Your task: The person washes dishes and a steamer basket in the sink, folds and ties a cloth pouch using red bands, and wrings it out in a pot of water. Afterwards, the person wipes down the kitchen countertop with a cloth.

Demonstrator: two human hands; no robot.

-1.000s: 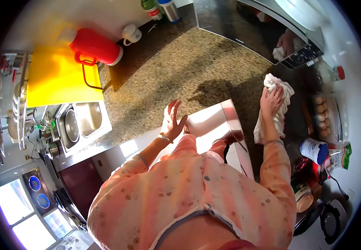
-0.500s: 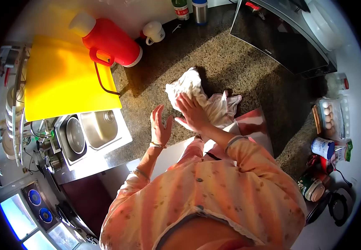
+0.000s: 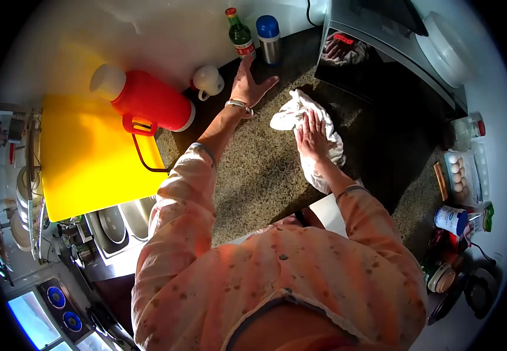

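My right hand [image 3: 313, 136] lies flat, fingers stretched, on a crumpled white cloth [image 3: 329, 153] on the speckled countertop [image 3: 253, 158]. My left hand [image 3: 247, 88] reaches toward the back of the counter with thumb and fingers apart, holding nothing. Its fingertips overlap the lower part of a green glass bottle [image 3: 240, 35] with a red cap; whether they touch it I cannot tell. Beside that bottle stands a steel flask [image 3: 270, 50] with a blue lid. A white lidded mug [image 3: 209, 81] is left of my left hand.
A red thermos jug [image 3: 157, 100] and a yellow sheet [image 3: 92, 161] are on the left, above a sink [image 3: 133, 217]. The dark front of a microwave [image 3: 376, 70] borders the right back. Eggs [image 3: 457, 172] and a blue-white tub [image 3: 450, 220] line the right side.
My left hand has gone from near my body up toward the bottle. My right hand and the cloth have shifted right, and the cloth is bunched differently. The view has tilted toward the back wall.
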